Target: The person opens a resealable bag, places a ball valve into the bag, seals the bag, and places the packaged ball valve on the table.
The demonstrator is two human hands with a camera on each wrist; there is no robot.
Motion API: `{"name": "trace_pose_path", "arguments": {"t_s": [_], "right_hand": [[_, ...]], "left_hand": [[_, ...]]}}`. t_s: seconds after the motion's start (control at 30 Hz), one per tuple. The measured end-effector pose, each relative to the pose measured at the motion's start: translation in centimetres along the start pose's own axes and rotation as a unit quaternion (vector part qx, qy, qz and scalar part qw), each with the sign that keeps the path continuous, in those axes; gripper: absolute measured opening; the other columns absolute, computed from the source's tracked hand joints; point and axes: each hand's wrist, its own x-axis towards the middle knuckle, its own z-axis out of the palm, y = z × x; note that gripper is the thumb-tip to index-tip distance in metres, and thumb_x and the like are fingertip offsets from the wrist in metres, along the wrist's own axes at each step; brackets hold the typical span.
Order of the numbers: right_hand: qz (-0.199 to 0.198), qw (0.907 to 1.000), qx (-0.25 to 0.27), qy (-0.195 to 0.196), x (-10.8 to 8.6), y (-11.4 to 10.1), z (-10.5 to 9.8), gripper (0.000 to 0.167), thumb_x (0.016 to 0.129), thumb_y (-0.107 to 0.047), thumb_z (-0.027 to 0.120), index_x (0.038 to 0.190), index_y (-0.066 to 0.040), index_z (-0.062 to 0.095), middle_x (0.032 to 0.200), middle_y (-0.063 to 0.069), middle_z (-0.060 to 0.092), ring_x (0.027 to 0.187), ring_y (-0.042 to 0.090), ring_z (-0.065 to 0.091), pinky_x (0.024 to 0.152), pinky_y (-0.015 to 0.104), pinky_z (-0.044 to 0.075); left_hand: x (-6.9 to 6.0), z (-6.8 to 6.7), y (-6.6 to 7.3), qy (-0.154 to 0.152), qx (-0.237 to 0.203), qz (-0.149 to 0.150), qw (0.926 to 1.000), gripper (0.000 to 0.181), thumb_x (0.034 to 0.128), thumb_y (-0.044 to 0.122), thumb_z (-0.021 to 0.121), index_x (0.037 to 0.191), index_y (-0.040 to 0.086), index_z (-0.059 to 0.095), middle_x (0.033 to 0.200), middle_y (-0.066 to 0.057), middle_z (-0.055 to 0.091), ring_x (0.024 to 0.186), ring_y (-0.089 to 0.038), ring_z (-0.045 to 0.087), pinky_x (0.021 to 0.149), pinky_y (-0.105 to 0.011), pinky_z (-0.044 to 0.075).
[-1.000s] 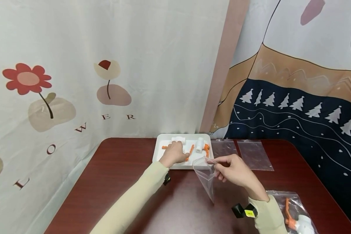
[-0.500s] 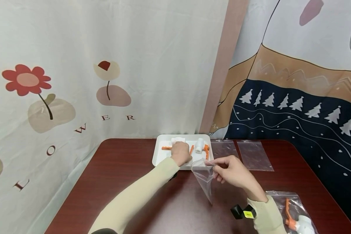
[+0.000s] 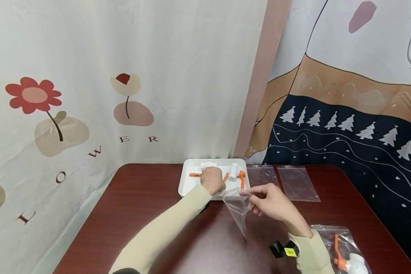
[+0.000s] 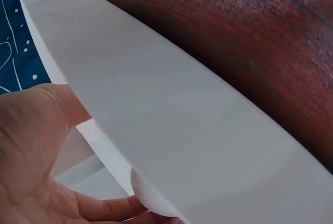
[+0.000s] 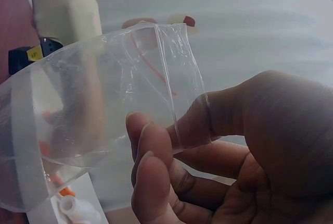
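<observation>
My left hand [image 3: 213, 180] reaches into the white tray [image 3: 180, 186] with its fingers curled down. In the left wrist view those fingers [image 4: 106, 208] are round a smooth white rounded part [image 4: 151, 198], mostly hidden behind the tray wall. An orange handle [image 3: 225, 177] shows beside the hand, so this looks like a white plastic ball valve. My right hand [image 3: 272, 201] pinches the top edge of a clear zip bag [image 3: 238, 209] between thumb and fingers. The bag hangs with its mouth spread near the tray's front right corner.
Another white ball valve [image 3: 233, 172] with an orange handle lies at the tray's right; a white part [image 3: 209, 165] and orange handle [image 3: 195, 174] show at left. Flat clear bags [image 3: 298, 183] lie behind my right hand. A bagged valve [image 3: 356, 263] lies at front right.
My left hand has shifted slightly right in the tray, and its spread thumb and fingers have closed down. The right hand keeps pinching the bag in nearly the same place.
</observation>
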Motion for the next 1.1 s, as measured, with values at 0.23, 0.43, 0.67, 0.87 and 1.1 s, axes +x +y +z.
{"name": "trace_pose_path", "arguments": {"t_s": [0.23, 0.43, 0.67, 0.87, 1.1], "right_hand": [[0.004, 1.0, 0.001, -0.001, 0.0, 0.0, -0.2, 0.025, 0.097, -0.005, 0.061, 0.117, -0.007, 0.077, 0.07, 0.009, 0.068, 0.061, 0.017, 0.061, 0.057, 0.028, 0.058], [0.009, 0.9999, 0.007, -0.001, -0.1, -0.1, -0.3, 0.024, 0.098, -0.007, 0.063, 0.118, -0.007, 0.077, 0.072, 0.013, 0.068, 0.062, 0.017, 0.061, 0.057, 0.027, 0.058], [0.008, 0.9999, 0.007, 0.001, 0.0, -0.1, -0.4, 0.024, 0.099, -0.008, 0.063, 0.118, -0.006, 0.077, 0.072, 0.01, 0.068, 0.062, 0.017, 0.061, 0.058, 0.028, 0.058], [0.005, 1.0, 0.005, 0.003, 0.0, 0.0, -0.4, 0.024, 0.099, -0.008, 0.062, 0.118, -0.007, 0.077, 0.071, 0.007, 0.067, 0.062, 0.017, 0.062, 0.058, 0.028, 0.058], [0.007, 0.9999, 0.01, -0.003, 0.0, 0.0, -0.5, 0.024, 0.1, -0.009, 0.062, 0.119, -0.007, 0.076, 0.071, 0.006, 0.067, 0.062, 0.017, 0.061, 0.059, 0.027, 0.058]], "left_hand": [[0.1, 0.2, -0.1, -0.009, -0.041, -0.018, 0.9989, 0.021, 0.0764, 0.023, 0.078, 0.068, 0.012, 0.061, 0.094, -0.011, 0.069, 0.09, -0.028, 0.066, 0.063, -0.036, 0.056], [-0.2, 0.0, -0.8, -0.003, -0.091, 0.002, 0.9958, 0.027, 0.0722, 0.016, 0.078, 0.059, 0.015, 0.054, 0.076, -0.006, 0.063, 0.075, -0.023, 0.06, 0.058, -0.032, 0.049], [-0.5, -0.5, -2.0, -0.008, -0.225, 0.0, 0.9744, 0.033, 0.0702, 0.012, 0.081, 0.055, 0.015, 0.051, 0.058, 0.001, 0.05, 0.054, -0.017, 0.047, 0.047, -0.027, 0.037], [-0.7, -1.1, -2.7, -0.022, -0.285, -0.032, 0.9577, 0.026, 0.0737, 0.019, 0.083, 0.061, 0.012, 0.061, 0.061, -0.001, 0.059, 0.051, -0.015, 0.05, 0.047, -0.025, 0.038], [-1.5, -1.5, -3.3, -0.007, -0.357, -0.078, 0.9308, 0.033, 0.0741, 0.026, 0.088, 0.059, 0.013, 0.061, 0.083, -0.009, 0.07, 0.057, -0.013, 0.051, 0.051, -0.025, 0.039]]}}
